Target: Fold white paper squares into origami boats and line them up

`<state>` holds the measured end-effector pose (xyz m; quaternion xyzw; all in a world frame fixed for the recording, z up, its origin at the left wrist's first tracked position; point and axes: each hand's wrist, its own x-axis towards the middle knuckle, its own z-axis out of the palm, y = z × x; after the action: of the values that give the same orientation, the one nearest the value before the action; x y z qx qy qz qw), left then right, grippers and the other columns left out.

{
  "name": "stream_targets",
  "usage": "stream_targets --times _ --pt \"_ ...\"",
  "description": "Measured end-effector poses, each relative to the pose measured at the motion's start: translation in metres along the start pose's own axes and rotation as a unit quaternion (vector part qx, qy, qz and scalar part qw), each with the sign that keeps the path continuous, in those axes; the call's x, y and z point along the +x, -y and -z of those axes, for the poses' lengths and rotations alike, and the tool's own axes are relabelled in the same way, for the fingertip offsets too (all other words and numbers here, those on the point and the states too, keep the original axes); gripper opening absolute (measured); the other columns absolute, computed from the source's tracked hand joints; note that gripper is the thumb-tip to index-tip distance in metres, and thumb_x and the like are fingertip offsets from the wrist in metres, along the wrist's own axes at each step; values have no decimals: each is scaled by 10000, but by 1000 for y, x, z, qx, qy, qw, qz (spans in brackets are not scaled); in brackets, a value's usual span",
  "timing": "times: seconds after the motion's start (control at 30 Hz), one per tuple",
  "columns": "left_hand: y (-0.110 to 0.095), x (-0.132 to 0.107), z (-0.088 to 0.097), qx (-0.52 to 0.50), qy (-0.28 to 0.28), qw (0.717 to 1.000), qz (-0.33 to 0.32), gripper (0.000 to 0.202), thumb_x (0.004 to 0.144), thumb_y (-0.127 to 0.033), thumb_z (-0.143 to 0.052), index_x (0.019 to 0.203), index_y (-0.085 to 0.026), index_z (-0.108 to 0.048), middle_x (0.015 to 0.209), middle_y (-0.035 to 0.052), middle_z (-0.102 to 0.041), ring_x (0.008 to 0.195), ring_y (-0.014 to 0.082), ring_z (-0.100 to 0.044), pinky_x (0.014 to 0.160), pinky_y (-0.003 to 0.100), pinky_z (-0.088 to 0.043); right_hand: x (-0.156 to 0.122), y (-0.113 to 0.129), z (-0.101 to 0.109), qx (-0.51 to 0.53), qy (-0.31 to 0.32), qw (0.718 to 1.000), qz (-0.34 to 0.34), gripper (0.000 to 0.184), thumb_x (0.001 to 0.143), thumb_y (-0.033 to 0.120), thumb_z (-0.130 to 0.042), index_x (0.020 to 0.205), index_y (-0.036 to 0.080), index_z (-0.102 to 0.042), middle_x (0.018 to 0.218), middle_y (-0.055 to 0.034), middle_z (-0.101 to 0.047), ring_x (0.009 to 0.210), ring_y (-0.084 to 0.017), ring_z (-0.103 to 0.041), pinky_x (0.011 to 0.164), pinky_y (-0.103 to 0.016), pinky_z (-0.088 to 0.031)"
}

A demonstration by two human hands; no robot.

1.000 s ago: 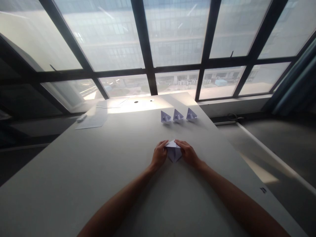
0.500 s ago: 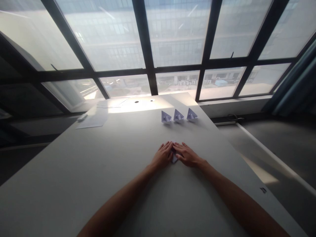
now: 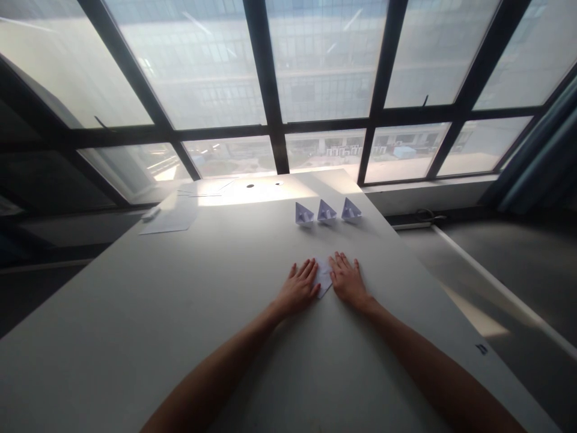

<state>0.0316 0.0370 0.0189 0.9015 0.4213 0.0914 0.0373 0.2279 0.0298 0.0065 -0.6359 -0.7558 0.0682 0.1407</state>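
Observation:
A folded white paper piece (image 3: 323,278) lies flat on the grey table (image 3: 180,313), mostly covered by my hands. My left hand (image 3: 299,287) presses on its left part with fingers stretched out flat. My right hand (image 3: 347,278) lies flat on its right part, fingers spread. Only a strip of the paper shows between the two hands. Beyond them stand three small folded paper boats (image 3: 327,212) in a row.
Loose white sheets (image 3: 169,219) and a pen (image 3: 150,213) lie at the table's far left. Two dark holes (image 3: 250,186) mark the far end. The table's right edge drops to the floor; a large window with dark frames fills the back.
The paper piece was held up as a raised diamond between pinching fingers; it has been pressed down flat, and both hands have since spread apart sideways over it.

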Motion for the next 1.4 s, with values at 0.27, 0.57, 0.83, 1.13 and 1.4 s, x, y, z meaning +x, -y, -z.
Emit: stream_targets --times 0.27,0.57,0.83,1.13,1.4 --pt "2 1 -2 -11 -31 999 27 461 971 -347 -411 1400 -178 -422 1521 124 -388 1456 253 -255 1185 490 -177 2 -3 3 34 12 999 31 489 975 308 -369 1445 190 -432 1569 -117 -298 1469 -247 -193 1152 -564 -120" --pt "7 0 -6 13 -13 1000 4 629 1004 -481 -311 1541 -164 -231 1589 129 -239 1481 269 -164 1182 511 -140 -5 12 8 64 31 985 154 578 969 298 -349 1519 134 -287 1578 -101 -270 1478 -191 -160 1193 -474 -40" --pt "7 2 -5 36 20 999 10 639 1004 -494 -276 1536 -141 -244 1600 124 -197 1484 279 -147 1185 508 -132 -1 2 0 5 8 1000 -15 556 983 336 -360 1520 206 -295 1591 -120 -238 1476 -255 -158 1152 -585 -64" --pt "6 1 -4 23 13 1000 12 633 1005 -465 -286 1548 -153 -195 1612 112 -149 1494 278 -74 1184 551 -76 4 -9 6 70 -84 994 -5 518 964 218 -332 1469 117 -386 1555 -110 -335 1465 -197 -205 1183 -430 -143" --pt "19 7 -4 -198 -178 961 69 667 885 -96 -350 1535 -174 -220 1576 98 -288 1472 211 -207 1194 458 -210 -6 17 3 54 41 986 150 569 971 327 -399 1496 118 -334 1561 -138 -305 1464 -233 -214 1181 -496 -80"
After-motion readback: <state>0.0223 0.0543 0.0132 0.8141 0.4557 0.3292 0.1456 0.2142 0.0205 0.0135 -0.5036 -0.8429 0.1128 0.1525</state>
